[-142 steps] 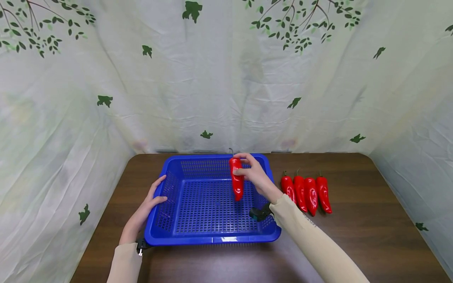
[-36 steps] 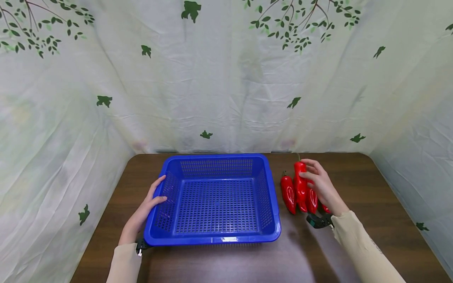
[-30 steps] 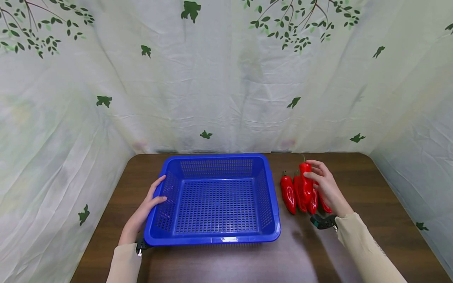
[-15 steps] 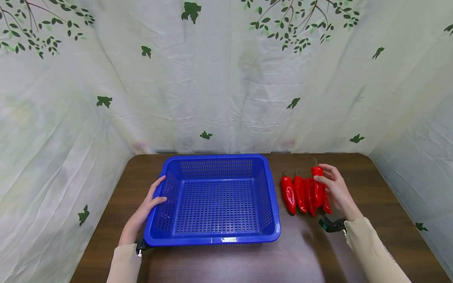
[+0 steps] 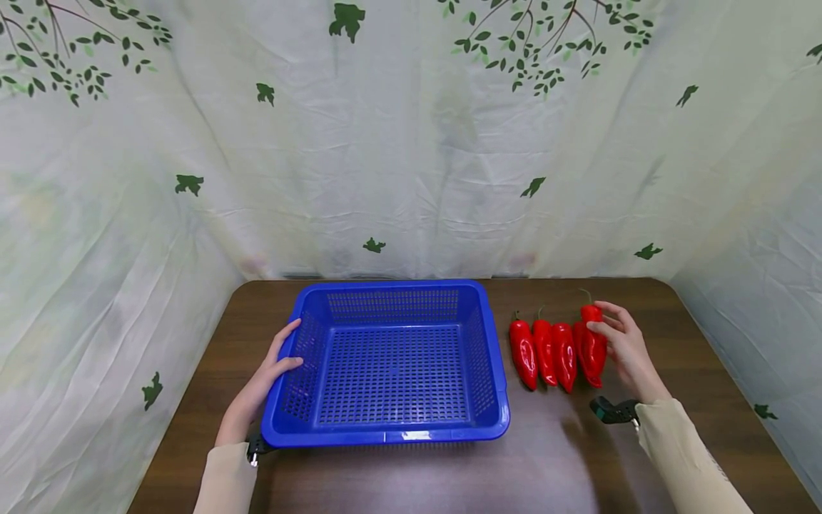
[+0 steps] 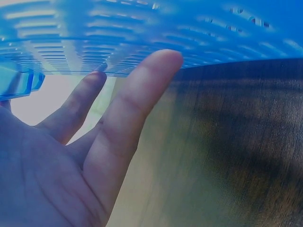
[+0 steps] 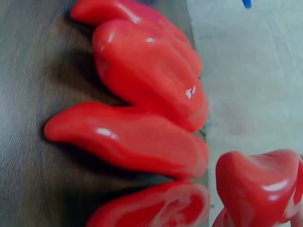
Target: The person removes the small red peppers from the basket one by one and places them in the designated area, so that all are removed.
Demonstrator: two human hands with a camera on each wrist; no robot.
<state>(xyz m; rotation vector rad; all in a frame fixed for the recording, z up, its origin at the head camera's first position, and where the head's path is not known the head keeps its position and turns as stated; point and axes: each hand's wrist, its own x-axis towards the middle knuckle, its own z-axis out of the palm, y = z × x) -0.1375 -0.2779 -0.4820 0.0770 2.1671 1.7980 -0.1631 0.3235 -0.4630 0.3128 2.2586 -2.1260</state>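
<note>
My left hand (image 5: 270,364) grips the left rim of a blue plastic basket (image 5: 385,434), thumb and a finger over the edge. In the left wrist view, other fingers (image 6: 142,94) lie against its slotted outer wall. My right hand (image 5: 626,343) holds a glossy red long pepper (image 5: 591,350) between thumb and fingers, stem up, at the right end of a row of similar peppers (image 5: 564,357). It overlaps the row's rightmost pepper; whether they touch I cannot tell. In the right wrist view the held pepper (image 7: 258,189) is at lower right, apart from the lying ones (image 7: 132,137).
The basket stands on a brown wooden table (image 5: 693,400), left of the peppers. Pale cloth (image 5: 411,157) printed with leaves hangs behind and along both sides. Dark cameras are strapped at the wrists.
Earlier my right hand held a pepper above the basket. Since then it has carried a pepper rightward across the row to its right end. My left hand and the basket have not moved.
</note>
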